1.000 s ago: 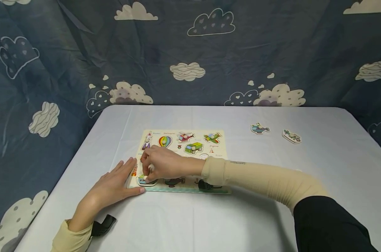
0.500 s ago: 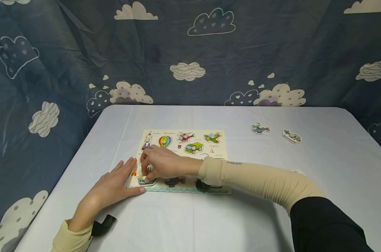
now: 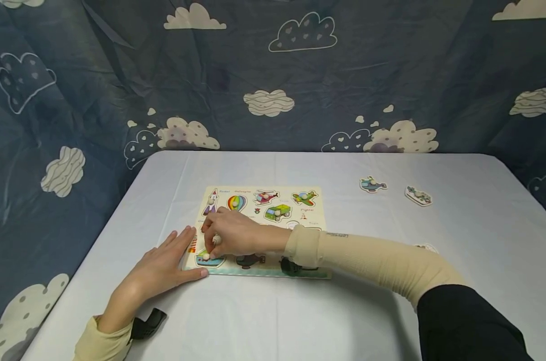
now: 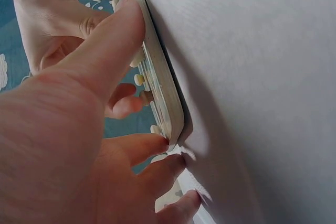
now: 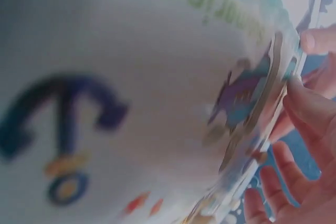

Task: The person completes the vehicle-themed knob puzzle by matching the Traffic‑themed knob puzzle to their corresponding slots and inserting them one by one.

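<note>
A puzzle board (image 3: 285, 193) with knobbed vehicle pieces lies on the table. At its lower left corner, my right hand (image 3: 239, 233) pinches the pale knob of a blue-green boat puzzle piece (image 3: 202, 263), which lies flat on the board. In the right wrist view the thumb (image 5: 310, 103) touches the board's edge area and the other fingers (image 5: 281, 198) spread apart. My left hand (image 3: 164, 265) rests spread along the board's left side, its thumb on the front corner. From the left wrist, the board's thick edge (image 4: 168, 95) and several knobs show.
Beyond the board to the right lie a blue puzzle piece (image 3: 372, 185) and a grey-green one (image 3: 418, 196). Another piece (image 3: 428, 247) shows partly behind the right forearm. Black wrist cameras (image 3: 148, 323) sit under both wrists. A cloud-print cloth (image 3: 273, 75) hangs behind the table (image 3: 264, 321).
The boat piece has settled from slightly raised to flat under the right hand. The right forearm has shifted a little left, uncovering part of a loose piece. The left hand stays put.
</note>
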`<state>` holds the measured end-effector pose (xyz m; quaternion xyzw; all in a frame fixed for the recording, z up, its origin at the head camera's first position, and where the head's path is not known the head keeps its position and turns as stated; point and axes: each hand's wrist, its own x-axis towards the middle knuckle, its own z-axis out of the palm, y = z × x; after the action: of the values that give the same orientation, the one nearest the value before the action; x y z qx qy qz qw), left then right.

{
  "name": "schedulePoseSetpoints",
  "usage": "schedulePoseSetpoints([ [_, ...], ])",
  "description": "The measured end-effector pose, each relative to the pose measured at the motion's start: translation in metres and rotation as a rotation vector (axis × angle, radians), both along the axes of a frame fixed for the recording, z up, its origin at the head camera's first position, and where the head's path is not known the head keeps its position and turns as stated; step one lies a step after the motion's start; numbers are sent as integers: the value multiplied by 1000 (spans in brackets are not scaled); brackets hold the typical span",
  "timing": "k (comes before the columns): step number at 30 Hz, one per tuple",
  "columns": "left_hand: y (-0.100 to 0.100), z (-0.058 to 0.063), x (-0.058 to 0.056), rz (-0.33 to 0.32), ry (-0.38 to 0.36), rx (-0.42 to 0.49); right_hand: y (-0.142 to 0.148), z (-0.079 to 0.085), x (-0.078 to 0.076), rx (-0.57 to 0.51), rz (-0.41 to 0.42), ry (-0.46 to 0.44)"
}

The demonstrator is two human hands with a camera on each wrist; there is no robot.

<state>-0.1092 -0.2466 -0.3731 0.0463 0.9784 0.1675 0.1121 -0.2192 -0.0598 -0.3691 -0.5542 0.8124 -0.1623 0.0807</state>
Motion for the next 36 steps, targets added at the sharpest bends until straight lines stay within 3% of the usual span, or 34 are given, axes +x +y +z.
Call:
schedulePoseSetpoints([
  [11,3,3,-1,-7,8,-11,27,19,-15,-93,-20,-120],
  [21,3,1,1,-1,9,-10,71,40,-20,-198,-79,-163],
  [36,5,1,3,4,15,-10,150,50,-32,-287,-276,-166],
])
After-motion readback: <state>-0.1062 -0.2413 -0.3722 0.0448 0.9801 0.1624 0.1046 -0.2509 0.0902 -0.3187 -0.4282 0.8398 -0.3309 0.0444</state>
